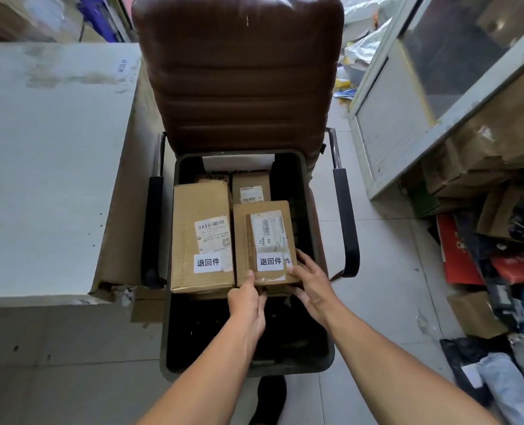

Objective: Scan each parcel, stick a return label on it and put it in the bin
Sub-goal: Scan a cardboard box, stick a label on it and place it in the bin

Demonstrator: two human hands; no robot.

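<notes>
A small labelled parcel (266,246) lay on a larger box (242,240) inside the black bin (312,357), beside a tall box (202,237). The left hand (246,305) and right hand (311,283) gripped its near edge, fingers (305,260) curled around it. The bin sat on a brown chair (239,75).

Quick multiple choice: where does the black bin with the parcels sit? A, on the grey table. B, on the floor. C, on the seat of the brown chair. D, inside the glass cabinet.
C: the bin rests between the armrests of the brown chair, in front of its backrest, while both hands hold a small parcel in it.
</notes>
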